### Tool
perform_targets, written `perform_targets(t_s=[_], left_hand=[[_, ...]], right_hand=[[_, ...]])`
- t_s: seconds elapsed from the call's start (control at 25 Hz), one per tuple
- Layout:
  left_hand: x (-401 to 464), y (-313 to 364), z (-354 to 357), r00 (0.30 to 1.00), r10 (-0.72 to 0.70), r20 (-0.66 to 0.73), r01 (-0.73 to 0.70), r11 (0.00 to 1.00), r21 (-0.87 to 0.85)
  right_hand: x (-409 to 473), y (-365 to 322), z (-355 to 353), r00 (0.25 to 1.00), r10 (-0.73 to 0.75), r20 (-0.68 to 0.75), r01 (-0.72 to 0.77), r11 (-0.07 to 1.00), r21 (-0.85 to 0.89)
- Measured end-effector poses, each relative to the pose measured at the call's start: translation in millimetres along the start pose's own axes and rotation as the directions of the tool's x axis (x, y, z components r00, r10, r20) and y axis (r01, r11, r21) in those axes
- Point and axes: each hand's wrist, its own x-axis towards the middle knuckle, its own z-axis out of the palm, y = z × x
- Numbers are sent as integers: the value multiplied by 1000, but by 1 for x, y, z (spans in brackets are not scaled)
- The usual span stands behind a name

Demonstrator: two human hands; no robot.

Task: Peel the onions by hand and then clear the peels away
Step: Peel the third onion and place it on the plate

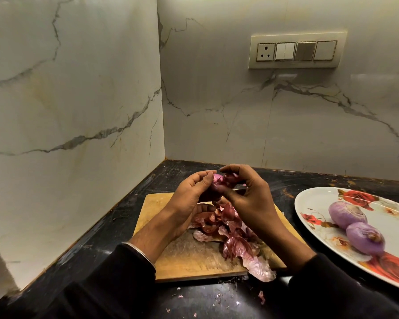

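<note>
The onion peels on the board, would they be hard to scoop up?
Probably a bit fiddly. The onion peels look thin and curled, so likely light, floppy and crackly. Bits already lie off the board on the counter, so some may scatter.

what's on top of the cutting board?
A pile of onion peels on the wooden cutting board; forearms cover part of it, so anything beneath them is hidden.

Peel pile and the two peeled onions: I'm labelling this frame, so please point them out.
Peel pile [226, 229]: head view, middle of the heap on the board.
Rear peeled onion [347, 214]: head view, its rounded side.
Front peeled onion [364, 238]: head view, its rounded side.
</note>
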Motion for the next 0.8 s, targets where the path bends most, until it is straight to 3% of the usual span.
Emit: perform_targets(t_s=[0.28,0.44,0.56,0.8], left_hand=[[-2,1,3,1000,-7,13,7,1000,27],[-2,3,1,999,-22,27,21,999,28],[-1,1,0,1000,-11,28,11,1000,20],[0,-1,1,1000,-15,-11,13,994,-105]], right_hand=[[-1,1,0,1000,18,25,-15,995,-103],[1,5,-2,990,134,39,-132,990,-50],[2,4,-1,990,141,22,-140,990,-26],[2,-1,-1,977,213,0,-209,959,190]])
